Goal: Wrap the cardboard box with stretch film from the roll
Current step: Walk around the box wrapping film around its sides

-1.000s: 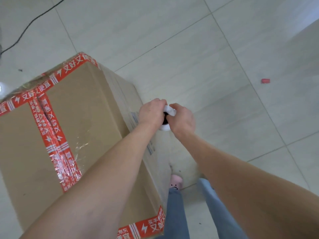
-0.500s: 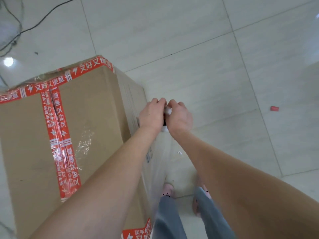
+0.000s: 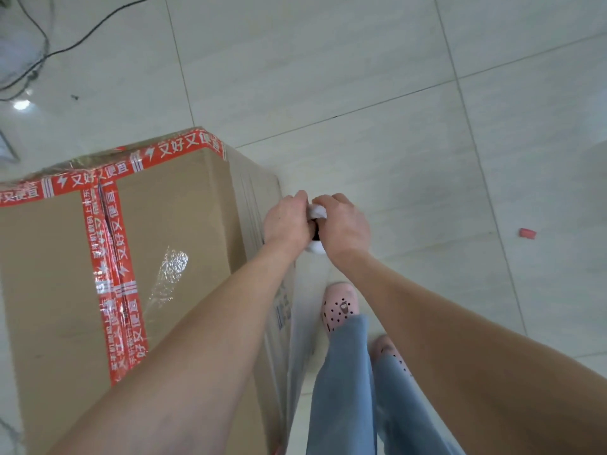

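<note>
Since approx 1 s ago the person has walked on along the cardboard box (image 3: 59, 274), & both hands have carried the roll (image 3: 316, 247) up its R side, now near the far R corner. Stretch film (image 3: 300, 336) trails back from the roll, lying along that side, so this face looks nearly covered; next, I'd judge, comes the turn round the corner. Left hand (image 3: 285, 221) & right hand (image 3: 345, 224) sit either side of the roll w/ fingers curled tight on it. The box stands on the tiled floor (image 3: 394, 77); no floor edge in view. Red tape (image 3: 111, 274) across the top & far edge reads "又好又便宜" w/ lightning bolts; smaller print & the side label (image 3: 284, 313) are unreadable.
</note>
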The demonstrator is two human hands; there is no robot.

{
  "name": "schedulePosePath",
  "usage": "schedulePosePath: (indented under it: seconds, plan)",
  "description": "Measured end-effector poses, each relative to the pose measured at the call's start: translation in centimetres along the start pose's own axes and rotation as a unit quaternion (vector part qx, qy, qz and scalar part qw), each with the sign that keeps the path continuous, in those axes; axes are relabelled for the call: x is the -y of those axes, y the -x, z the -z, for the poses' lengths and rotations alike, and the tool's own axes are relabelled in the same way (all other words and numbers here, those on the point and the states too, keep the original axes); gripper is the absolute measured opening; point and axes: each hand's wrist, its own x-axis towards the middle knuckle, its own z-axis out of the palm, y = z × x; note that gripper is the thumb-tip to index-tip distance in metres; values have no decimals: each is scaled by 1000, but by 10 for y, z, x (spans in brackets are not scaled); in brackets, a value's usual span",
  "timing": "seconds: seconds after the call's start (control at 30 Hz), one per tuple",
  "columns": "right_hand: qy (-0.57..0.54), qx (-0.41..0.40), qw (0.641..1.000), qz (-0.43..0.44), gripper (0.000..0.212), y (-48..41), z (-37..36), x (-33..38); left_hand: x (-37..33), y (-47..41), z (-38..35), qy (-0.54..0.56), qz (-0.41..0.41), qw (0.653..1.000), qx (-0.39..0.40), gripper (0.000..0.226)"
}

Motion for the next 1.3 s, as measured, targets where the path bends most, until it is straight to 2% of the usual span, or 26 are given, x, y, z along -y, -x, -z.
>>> schedulePosePath:
  seconds: [0.13,0.27,0.33,0.47,0.6,0.8,0.87,0.97,1.03,1.13,1.3]
  plan:
    - [-80,-6,992,-95,38,-8,-1,6,12,-12,7,66,99,993,3,26]
    - [-87,-2,992,-95,38,-23,1,21,20,-21,16,71,137,988,26,36]
    - [-76,-5,993,-92,39,-30,3,26,20,-25,22,30,84,996,20,31]
    - [-28,-1,997,-66,33,-38,2,32,11,-33,30,-33,-76,997,-1,24]
    - [-6,-12,999,-51,31,-44,4,38,12,-43,38,-59,-110,992,-3,21]
    - [30,-25,999,0,39,-62,13,60,18,-59,51,15,-23,999,-19,14]
    - [36,-20,999,-18,46,-72,15,69,21,-64,54,44,31,998,-26,17]
    - [57,-1,997,-43,45,-80,16,74,24,-67,56,80,87,993,-18,22]
    - [63,-1,997,-50,41,-81,17,74,22,-67,58,50,43,998,-18,26]
    - [65,-5,997,-50,33,-80,16,74,16,-69,61,-33,-73,997,-16,29]
    - [70,-24,996,-55,18,-83,18,69,4,-83,66,-117,-142,983,-10,22]
